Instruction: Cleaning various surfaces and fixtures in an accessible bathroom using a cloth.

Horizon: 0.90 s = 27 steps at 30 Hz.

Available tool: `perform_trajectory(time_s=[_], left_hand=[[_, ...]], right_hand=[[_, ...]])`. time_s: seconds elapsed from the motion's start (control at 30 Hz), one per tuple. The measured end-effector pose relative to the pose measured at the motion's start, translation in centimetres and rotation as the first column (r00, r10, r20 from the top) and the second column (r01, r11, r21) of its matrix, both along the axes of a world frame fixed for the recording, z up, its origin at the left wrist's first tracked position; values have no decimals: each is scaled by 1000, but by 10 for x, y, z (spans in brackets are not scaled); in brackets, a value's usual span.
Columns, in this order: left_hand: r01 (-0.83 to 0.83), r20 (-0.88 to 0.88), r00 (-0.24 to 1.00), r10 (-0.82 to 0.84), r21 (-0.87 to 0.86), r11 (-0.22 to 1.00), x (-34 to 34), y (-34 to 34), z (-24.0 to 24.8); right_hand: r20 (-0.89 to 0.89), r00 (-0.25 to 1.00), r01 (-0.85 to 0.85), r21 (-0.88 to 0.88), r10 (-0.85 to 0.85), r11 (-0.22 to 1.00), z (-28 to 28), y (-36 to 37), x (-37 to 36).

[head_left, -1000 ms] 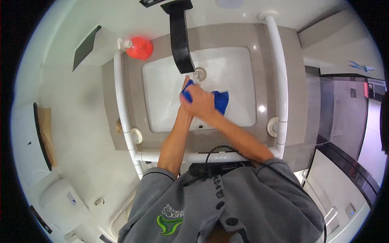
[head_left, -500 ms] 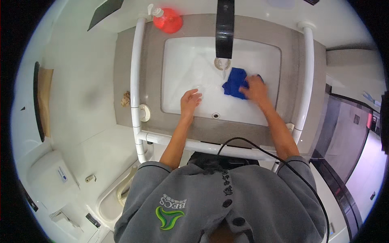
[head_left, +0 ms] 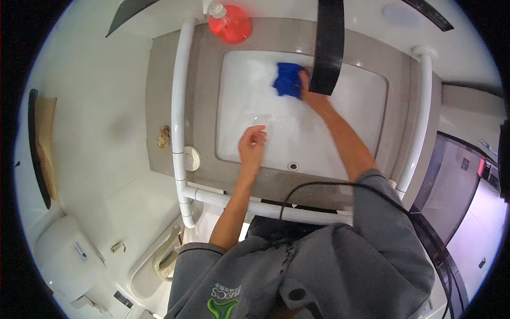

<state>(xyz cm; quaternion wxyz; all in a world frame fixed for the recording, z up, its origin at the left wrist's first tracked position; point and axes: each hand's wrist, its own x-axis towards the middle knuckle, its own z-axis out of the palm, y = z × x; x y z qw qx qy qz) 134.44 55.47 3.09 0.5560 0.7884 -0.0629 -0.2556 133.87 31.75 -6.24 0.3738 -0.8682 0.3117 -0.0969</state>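
A crumpled blue cloth lies against the white sink basin, toward its far side and left of the black faucet. My right hand grips the right edge of this cloth, its fingers partly hidden behind the faucet's end. Over the near left part of the basin hovers my left hand, fingers loosely bent and apart, nothing in them. Beyond that hand, a wet, shiny patch shows on the white surface.
A pump bottle of red liquid stands at the counter's far left corner. White grab rails run along both sides and the front of the sink. A small brownish lump sits on the left counter. A black cable crosses before my torso.
My right hand has carried the blue cloth left and away from me, across to the basin's far side. My left hand stays over the near left part, its fingers more curled. The view has shifted.
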Motion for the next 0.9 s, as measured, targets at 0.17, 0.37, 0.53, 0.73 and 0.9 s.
perform_trajectory(time_s=[0.17,0.37,0.53,0.73,0.9], left_hand=[[436,231,789,-569,442,784,4,-75,2],[411,331,446,-832,750,519,38,-122,-72],[460,180,478,-860,782,420,40,-153,-85],[481,129,472,-872,791,378,54,-157,-76],[378,202,821,-535,510,773,66,-90,-26]], right_hand=[[-314,947,-61,-389,-70,919,41,-26,-87],[-670,739,-127,-28,76,991,101,33,-153],[-574,819,11,10,-3,1000,98,33,-159],[-379,919,4,-263,-107,965,49,5,-118],[-261,947,53,-452,-189,890,38,-36,-75]])
